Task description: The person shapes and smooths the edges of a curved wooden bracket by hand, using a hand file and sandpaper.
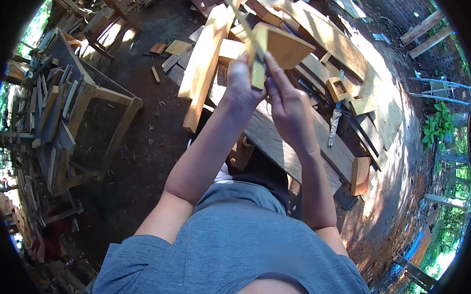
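My left hand [238, 82] is closed around the near part of a pale wooden piece [286, 46], which has a broad flat board on its right side. My right hand [288, 103] is closed, with its index finger stretched up against the near end of a long thin strip [244, 25]. That strip slants up and left across the wooden piece. Blur keeps me from telling its kind. Both hands are close together above the cluttered plank bench [274, 132]. Just left of them, thick pale wooden bars [206, 60] lie at a slant.
A small square wooden frame [338, 89], a worn stick-like tool [334, 128] and a wood block [360, 176] are on the right. Long boards [325, 32] lie beyond. At left stands a wooden-framed table [109, 94] beside stacked offcuts [52, 112]. Scraps [177, 48] litter the dirt floor.
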Demonstrator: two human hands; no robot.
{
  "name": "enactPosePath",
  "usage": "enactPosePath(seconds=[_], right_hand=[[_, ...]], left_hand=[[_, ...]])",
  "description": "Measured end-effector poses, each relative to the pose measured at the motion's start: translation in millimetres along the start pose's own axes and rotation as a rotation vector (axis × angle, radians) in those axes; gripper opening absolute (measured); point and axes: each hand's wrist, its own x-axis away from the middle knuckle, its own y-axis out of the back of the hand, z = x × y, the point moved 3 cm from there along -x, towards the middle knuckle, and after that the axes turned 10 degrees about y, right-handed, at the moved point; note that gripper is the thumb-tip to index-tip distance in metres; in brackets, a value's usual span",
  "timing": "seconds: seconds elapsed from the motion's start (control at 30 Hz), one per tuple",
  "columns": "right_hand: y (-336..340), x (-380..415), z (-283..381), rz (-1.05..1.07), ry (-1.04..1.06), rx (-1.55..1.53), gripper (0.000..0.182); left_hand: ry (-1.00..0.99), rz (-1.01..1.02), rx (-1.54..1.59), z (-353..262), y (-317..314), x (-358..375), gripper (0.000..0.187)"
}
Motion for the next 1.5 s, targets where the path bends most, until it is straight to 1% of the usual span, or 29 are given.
enactPosePath(seconds=[0.07,0.23,0.3,0.33,0.37,0.43,0.5,0.57,0.6,0.63,0.7,0.73,0.77,0.83,0.87,0.9,0.93,0.97,1.03,1.07,1.1,1.17,1.2,1.23,1.3,1.37,1.43,1.47,1.5], right_hand=[[-5,0,-10,0.058,0.005,0.009,0.049],[-9,5,-5,0.053,0.081,-0.009,0.050],[3,15,20,0.106,-0.027,0.008,0.052],[4,24,26,0.031,0.080,-0.021,0.055],[7,32,29,0.035,0.078,-0.018,0.055],[16,44,37,0.197,0.127,0.155,0.055],[29,46,44,0.254,0.105,0.219,0.054],[35,49,48,0.342,0.084,0.265,0.052],[35,50,46,0.333,0.074,0.237,0.050],[32,48,43,0.336,0.069,0.241,0.050],[25,39,29,0.316,0.020,0.214,0.049],[20,33,20,0.291,0.012,0.247,0.048],[20,34,21,0.293,-0.001,0.261,0.048],[17,36,22,0.341,-0.144,0.247,0.048],[14,56,23,0.273,0.006,0.272,0.049],[17,69,33,0.288,-0.021,0.171,0.049],[18,77,36,0.262,0.015,0.163,0.048],[16,84,35,0.235,0.046,0.154,0.048],[11,68,15,0.174,0.067,0.144,0.048],[11,55,8,0.119,0.100,0.133,0.048],[11,44,7,0.114,0.100,0.139,0.048],[8,23,4,0.106,-0.190,0.019,0.043],[9,32,11,0.087,-0.094,0.002,0.042],[11,46,20,0.088,-0.078,0.002,0.042],[15,72,32,0.198,-0.064,0.087,0.041],[17,73,26,0.224,-0.109,0.070,0.042],[17,51,10,0.131,-0.007,0.037,0.042],[17,35,1,0.146,-0.147,0.051,0.042],[18,33,-1,0.133,-0.131,0.050,0.042]], left_hand=[[-0.094,-0.179,-0.020,4,-2,8,0.033],[-0.142,-0.177,-0.024,-4,16,6,0.028],[-0.008,0.217,-0.030,-8,45,-7,0.025],[-0.013,0.576,-0.083,-7,34,-3,0.025],[-0.013,0.576,-0.078,-5,32,-5,0.025],[-0.070,-0.039,-0.029,0,17,5,0.032],[-0.058,-0.015,-0.007,8,28,2,0.030],[0.032,0.165,0.018,16,39,-2,0.032],[0.012,0.024,-0.005,25,33,4,0.028],[0.005,-0.001,-0.042,34,34,6,0.024],[-0.070,-0.082,-0.077,48,35,15,0.030],[-0.141,-0.056,-0.162,49,40,6,0.037],[-0.029,-0.102,-0.065,52,50,-1,0.036],[0.000,-0.065,-0.074,54,47,1,0.035],[-0.046,-0.088,-0.097,53,49,0,0.034],[-0.094,-0.110,-0.117,52,50,-3,0.033],[-0.018,-0.198,-0.197,49,45,-3,0.031],[-0.017,-0.199,-0.192,47,47,-6,0.031],[-0.052,0.010,-0.091,48,48,-12,0.031],[-0.083,-0.069,-0.213,46,32,-3,0.028],[-0.107,-0.220,-0.057,50,18,0,0.027],[-0.088,-0.143,-0.069,46,16,-4,0.027],[-0.135,-0.128,-0.198,45,19,-2,0.029],[-0.184,-0.114,-0.323,45,23,1,0.030],[-0.106,-0.027,-0.204,46,35,0,0.033],[-0.097,0.015,-0.273,49,47,-8,0.034],[-0.107,-0.056,-0.304,49,41,-5,0.032],[-0.034,-0.111,-0.259,49,50,-26,0.033],[-0.026,-0.177,-0.315,54,43,-15,0.035]])
